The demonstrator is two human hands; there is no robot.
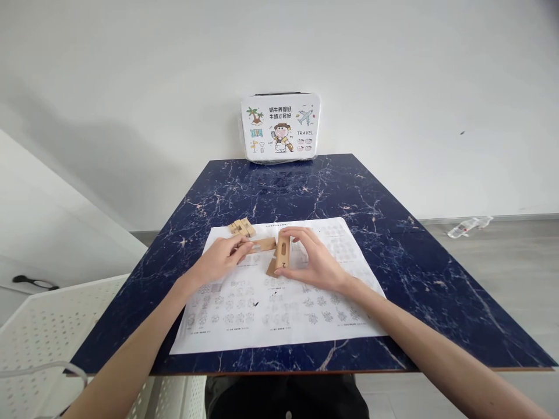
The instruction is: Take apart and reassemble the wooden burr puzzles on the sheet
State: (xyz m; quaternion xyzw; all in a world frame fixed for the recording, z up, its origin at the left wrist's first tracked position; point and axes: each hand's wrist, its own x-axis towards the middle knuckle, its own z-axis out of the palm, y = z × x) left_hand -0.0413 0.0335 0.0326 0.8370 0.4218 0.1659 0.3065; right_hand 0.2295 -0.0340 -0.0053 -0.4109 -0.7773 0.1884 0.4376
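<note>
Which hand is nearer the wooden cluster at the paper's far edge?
Left: the left hand is just in front of the wooden cluster; the right hand is farther off, rightward.

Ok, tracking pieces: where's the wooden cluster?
Head view, left of centre: the cluster lies at the far edge of the paper, beyond the left hand.

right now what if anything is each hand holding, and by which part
The right hand holds a slotted wooden block by its two ends; the left hand holds a flat wooden piece by its left end.
</note>
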